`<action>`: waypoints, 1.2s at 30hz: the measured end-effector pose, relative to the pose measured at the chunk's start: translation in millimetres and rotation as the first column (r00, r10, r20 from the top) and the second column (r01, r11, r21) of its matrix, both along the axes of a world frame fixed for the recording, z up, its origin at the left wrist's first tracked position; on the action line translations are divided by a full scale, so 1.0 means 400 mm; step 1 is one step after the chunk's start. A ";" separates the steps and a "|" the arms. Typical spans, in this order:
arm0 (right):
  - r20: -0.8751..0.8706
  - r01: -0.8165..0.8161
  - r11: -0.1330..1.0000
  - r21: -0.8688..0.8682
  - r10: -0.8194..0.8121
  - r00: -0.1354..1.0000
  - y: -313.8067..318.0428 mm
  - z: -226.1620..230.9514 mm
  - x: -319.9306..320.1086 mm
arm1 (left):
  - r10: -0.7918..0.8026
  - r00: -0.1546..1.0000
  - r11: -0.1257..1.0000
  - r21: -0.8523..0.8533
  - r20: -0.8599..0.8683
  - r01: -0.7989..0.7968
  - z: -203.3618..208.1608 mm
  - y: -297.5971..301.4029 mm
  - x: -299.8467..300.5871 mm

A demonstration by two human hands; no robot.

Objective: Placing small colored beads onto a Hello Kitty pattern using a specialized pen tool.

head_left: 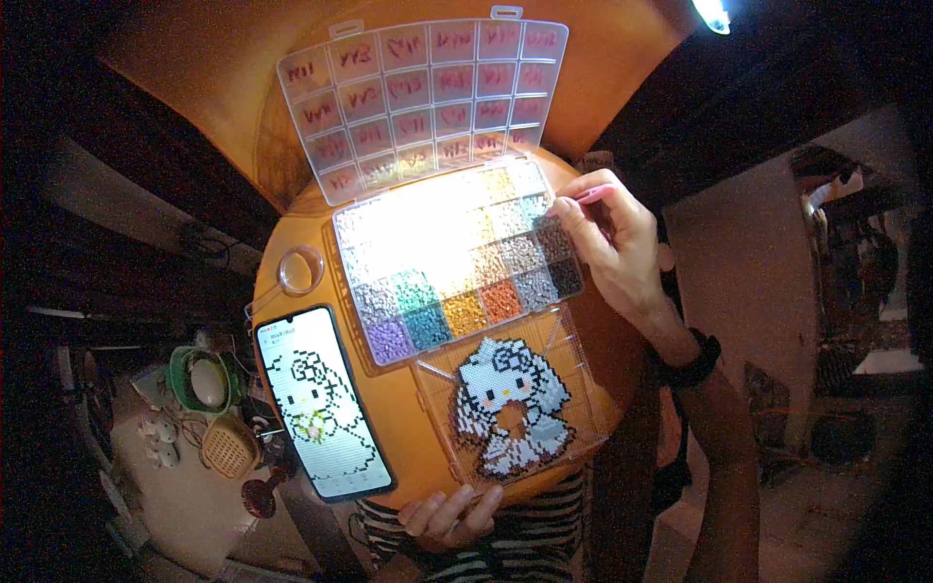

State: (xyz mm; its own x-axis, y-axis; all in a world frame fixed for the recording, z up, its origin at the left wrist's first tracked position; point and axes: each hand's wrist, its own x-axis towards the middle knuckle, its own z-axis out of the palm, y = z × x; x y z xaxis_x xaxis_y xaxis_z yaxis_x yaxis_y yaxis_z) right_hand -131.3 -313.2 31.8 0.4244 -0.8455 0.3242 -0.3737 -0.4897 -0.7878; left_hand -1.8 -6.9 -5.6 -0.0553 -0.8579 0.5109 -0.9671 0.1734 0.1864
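Note:
My right hand [622,243] pinches a pair of pink tweezers [595,194] at the right side of the bead box [377,361]. Their tips are hard to make out beside the grey and dark beads [554,238]. My left hand [452,517] rests at the table's near edge, fingers loosely spread and holding nothing, close to the pegboard's corner. On the clear pegboard [593,428] lies a bead picture [510,408] of a white cat figure with black outlines and an orange round middle. Glare washes out much of the box's left and centre.
The box's clear lid [408,87], with marked compartments, stands raised behind it. Left of the pegboard a phone [326,408] displays a similar pattern. A small round clear dish [299,270] sits farther back on the round wooden table [403,403]. A green basket [199,379] is below, left.

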 end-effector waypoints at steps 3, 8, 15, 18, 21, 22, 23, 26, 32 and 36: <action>0.070 0.005 0.999 0.053 -0.008 0.998 0.005 0.003 -0.009 | -0.037 0.998 0.999 0.016 0.044 0.037 0.013 -0.006 0.007; 0.152 0.036 0.974 0.225 -0.072 0.986 0.067 0.073 -0.029 | -0.045 0.992 0.999 -0.005 0.115 0.046 -0.019 0.015 -0.005; 0.103 0.084 0.935 0.343 -0.126 0.987 0.258 0.102 -0.097 | 0.013 0.998 0.995 0.100 0.063 -0.019 0.035 -0.001 -0.001; 0.132 -0.044 0.933 0.357 -0.003 0.991 0.294 0.095 -0.141 | 0.005 0.999 0.992 0.127 0.039 -0.010 0.028 0.001 -0.007; 0.137 -0.083 0.938 0.337 0.038 0.990 0.347 0.065 -0.175 | 0.025 1.000 0.995 0.097 -0.018 -0.023 0.001 0.008 -0.021; 0.110 -0.018 0.947 0.320 -0.018 0.994 0.364 0.052 -0.182 | 0.034 0.998 0.995 0.095 -0.057 -0.028 -0.006 0.013 -0.024; 0.109 -0.017 0.947 0.321 -0.019 0.994 0.373 0.035 -0.188 | 0.033 0.998 0.995 0.096 -0.057 -0.027 -0.013 0.022 -0.022; 0.111 -0.061 0.990 0.126 0.047 0.993 0.396 0.010 -0.197 | -0.066 0.997 0.980 0.187 -0.041 0.072 -0.024 0.035 -0.016; -0.074 -0.156 0.965 0.210 0.175 0.982 0.384 0.052 -0.180 | 0.069 0.996 0.998 -0.001 -0.048 -0.069 -0.040 0.024 -0.030; -0.109 -0.179 0.961 0.209 0.205 0.973 0.385 0.040 -0.193 | -0.009 1.000 0.991 0.135 -0.009 0.010 -0.018 0.030 -0.019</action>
State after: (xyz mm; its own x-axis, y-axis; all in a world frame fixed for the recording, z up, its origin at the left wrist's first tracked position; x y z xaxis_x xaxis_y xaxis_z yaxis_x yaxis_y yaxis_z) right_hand -208.3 -159.4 47.9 0.6120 -0.7855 0.0924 -0.3922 -0.4029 -0.8270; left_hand -9.3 5.2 -12.6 -0.0599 -0.9185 0.3908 -0.9639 0.1550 0.2164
